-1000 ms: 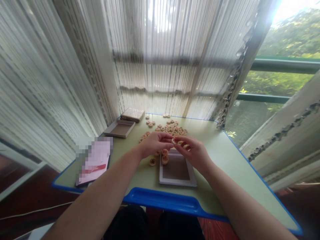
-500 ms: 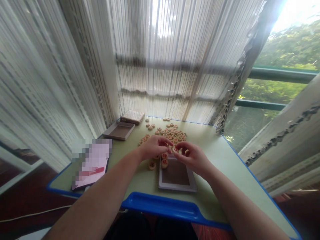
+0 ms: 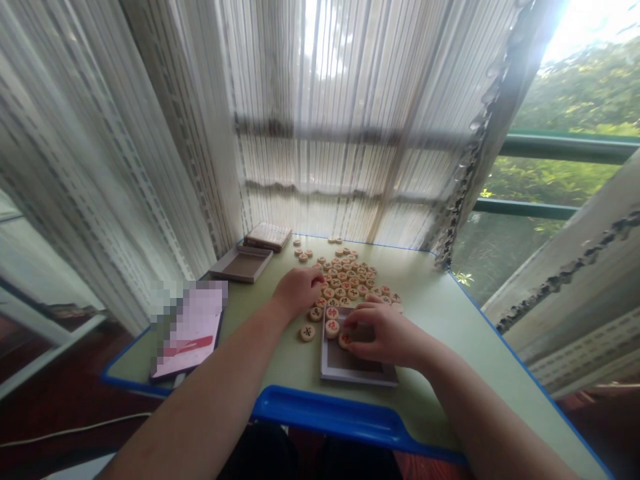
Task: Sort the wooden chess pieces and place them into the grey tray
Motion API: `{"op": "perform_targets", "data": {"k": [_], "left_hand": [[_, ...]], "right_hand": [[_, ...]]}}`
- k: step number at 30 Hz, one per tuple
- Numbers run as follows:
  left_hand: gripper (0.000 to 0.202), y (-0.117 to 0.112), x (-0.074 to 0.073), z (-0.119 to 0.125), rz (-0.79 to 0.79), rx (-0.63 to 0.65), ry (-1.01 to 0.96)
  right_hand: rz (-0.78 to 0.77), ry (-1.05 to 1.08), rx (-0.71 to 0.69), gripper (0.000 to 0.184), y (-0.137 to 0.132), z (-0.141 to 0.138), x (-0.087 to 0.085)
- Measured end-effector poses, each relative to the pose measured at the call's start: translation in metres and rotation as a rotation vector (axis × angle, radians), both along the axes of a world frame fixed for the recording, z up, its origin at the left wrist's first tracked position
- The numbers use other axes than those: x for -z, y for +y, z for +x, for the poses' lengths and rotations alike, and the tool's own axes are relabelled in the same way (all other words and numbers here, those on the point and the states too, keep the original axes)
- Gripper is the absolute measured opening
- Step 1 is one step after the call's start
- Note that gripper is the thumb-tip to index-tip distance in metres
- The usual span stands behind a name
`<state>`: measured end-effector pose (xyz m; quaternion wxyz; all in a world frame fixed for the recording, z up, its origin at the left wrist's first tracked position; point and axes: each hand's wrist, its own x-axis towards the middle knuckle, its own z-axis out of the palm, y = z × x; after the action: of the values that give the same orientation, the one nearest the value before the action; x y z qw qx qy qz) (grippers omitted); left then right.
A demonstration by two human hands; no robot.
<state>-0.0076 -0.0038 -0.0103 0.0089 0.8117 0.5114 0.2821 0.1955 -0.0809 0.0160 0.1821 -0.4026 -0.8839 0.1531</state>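
Note:
Several round wooden chess pieces [image 3: 350,277] with red and black characters lie scattered on the green table [image 3: 440,313]. A shallow grey box tray [image 3: 350,370] lies in front of me with pieces at its far left corner. My right hand [image 3: 385,333] rests over the tray, fingertips closed on a red-marked piece [image 3: 344,339] at the tray's left edge. My left hand [image 3: 299,290] lies curled at the near left edge of the scattered pieces, fingers bent onto them; what it grips is hidden.
A second grey tray [image 3: 241,265] and a wooden folded board [image 3: 269,236] sit at the far left corner. A pixelated flat item [image 3: 187,327] lies at the near left. Sheer curtains surround the table's back and left. A blue lip [image 3: 345,415] runs along the near edge.
Both hands separated from a joined position above the tray. My right hand dropped into the tray with a piece; my left hand moved back to the loose pieces.

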Motion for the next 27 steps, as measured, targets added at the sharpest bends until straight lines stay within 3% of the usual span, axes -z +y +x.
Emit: {"op": "perform_targets", "data": {"k": [5, 13, 15, 19, 22, 27], "left_hand": [[0.023, -0.002, -0.002, 0.000, -0.015, 0.009, 0.014], [0.025, -0.002, -0.002, -0.001, -0.029, 0.030, 0.038], [0.025, -0.002, -0.001, -0.001, -0.030, 0.034, 0.041], [0.025, -0.002, -0.001, -0.001, -0.040, 0.025, 0.051], [0.025, -0.002, -0.002, 0.000, -0.031, 0.022, 0.067], [0.025, -0.003, -0.002, -0.001, -0.042, 0.017, 0.070]], "right_hand": [[-0.030, -0.007, -0.005, 0.012, 0.000, -0.001, -0.001], [-0.056, -0.005, -0.082, 0.017, -0.002, -0.002, -0.002], [0.014, -0.008, -0.008, 0.017, 0.002, 0.001, 0.000], [0.201, -0.057, 0.298, 0.026, 0.018, 0.011, 0.011], [0.172, -0.121, 0.303, 0.014, 0.028, 0.016, 0.020], [0.175, -0.088, 0.322, 0.014, 0.034, 0.017, 0.026]]}}
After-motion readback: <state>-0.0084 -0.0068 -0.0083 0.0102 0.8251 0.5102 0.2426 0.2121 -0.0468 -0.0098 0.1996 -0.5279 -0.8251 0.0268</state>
